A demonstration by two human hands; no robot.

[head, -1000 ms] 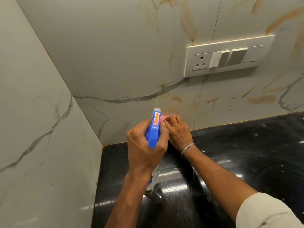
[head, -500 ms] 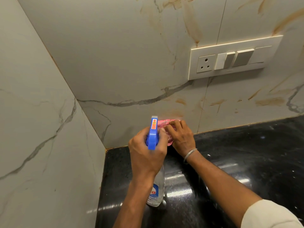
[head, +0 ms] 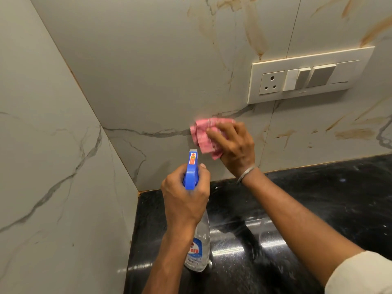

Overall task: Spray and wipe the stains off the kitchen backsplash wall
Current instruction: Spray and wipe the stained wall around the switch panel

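Only "in" legible on spray bottle (head: 200, 247).

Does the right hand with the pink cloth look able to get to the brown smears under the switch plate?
Probably yes. The right hand holds the pink cloth on the wall just left of the brown smears, nothing stands between, and the switch plate sits above that path.

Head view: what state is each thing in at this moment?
Backsplash wall, brown-stained at right and above.
Left hand, grips the spray bottle.
Spray bottle, nozzle pointing at the wall.
Right hand, holds the pink cloth against the wall.
Pink cloth, crumpled, pressed on the wall.
Socket, nothing plugged in.
Countertop, black, shiny, speckled.
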